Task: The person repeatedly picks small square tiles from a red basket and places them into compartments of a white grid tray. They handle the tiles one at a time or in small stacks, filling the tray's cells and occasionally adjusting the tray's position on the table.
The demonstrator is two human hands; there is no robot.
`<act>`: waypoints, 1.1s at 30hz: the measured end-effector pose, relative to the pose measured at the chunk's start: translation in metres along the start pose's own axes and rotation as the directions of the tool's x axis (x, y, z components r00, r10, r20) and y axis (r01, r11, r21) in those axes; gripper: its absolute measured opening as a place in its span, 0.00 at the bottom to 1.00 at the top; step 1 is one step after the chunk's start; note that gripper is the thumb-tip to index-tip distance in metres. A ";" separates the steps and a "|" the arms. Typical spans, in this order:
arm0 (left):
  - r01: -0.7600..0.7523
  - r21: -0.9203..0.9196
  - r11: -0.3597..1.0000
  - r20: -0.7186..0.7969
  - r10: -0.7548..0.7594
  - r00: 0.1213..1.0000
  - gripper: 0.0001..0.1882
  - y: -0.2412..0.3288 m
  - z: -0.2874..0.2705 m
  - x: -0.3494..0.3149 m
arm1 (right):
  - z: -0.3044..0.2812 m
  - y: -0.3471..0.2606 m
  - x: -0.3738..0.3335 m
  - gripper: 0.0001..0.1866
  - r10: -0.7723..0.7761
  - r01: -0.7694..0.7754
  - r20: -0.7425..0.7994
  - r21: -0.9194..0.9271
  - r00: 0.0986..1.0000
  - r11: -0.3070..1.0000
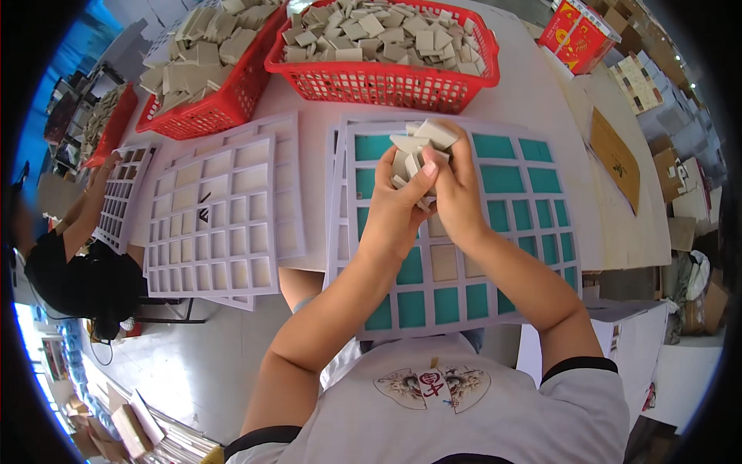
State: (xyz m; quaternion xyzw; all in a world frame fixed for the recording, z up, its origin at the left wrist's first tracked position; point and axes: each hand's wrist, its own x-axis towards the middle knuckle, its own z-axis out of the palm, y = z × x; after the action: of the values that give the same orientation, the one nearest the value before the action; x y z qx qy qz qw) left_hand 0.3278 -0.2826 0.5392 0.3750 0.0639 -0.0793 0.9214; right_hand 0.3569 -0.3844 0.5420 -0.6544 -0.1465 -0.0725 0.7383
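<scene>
Both my hands are cupped together above a white grid board, gathering a loose bunch of small beige tiles (413,141). My left hand (396,205) wraps the bunch from the left, its thumb lying across the front. From the other side my right hand (456,189) closes round the same tiles, fingers curled. Some tiles stick up past the fingertips; others are hidden in the palms. Below lies the white grid board (430,308), whose openings mostly show teal. A few openings near its middle show beige, like the tile (444,263) under my wrists.
Beyond the board stands a red basket (379,81) heaped with beige tiles, with another red basket (209,108) to its left. More white grid boards (212,243) lie stacked on the left. Another person (77,267) works at far left. A red box (576,39) sits at back right.
</scene>
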 end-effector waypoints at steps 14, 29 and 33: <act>0.069 0.043 0.997 0.004 -0.069 0.998 0.38 -0.010 -0.001 -0.037 | -0.023 -0.027 -0.043 0.18 0.085 -0.048 -0.279 0.137 0.956 0.989; 0.175 0.000 0.985 0.293 -0.167 0.941 0.48 -0.014 -0.036 -0.063 | -0.012 -0.061 -0.072 0.15 0.196 -0.197 0.029 0.064 0.980 0.978; 0.250 -0.070 0.966 0.445 -0.194 0.874 0.51 -0.011 -0.034 -0.069 | -0.005 -0.048 -0.068 0.12 -0.063 0.068 0.031 -0.191 0.998 0.979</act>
State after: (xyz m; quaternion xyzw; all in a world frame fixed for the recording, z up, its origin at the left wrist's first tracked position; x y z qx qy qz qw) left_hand 0.2563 -0.2597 0.5195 0.2795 -0.0955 -0.2620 0.9188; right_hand 0.2788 -0.4018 0.5656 -0.7182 -0.1694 -0.1026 0.6671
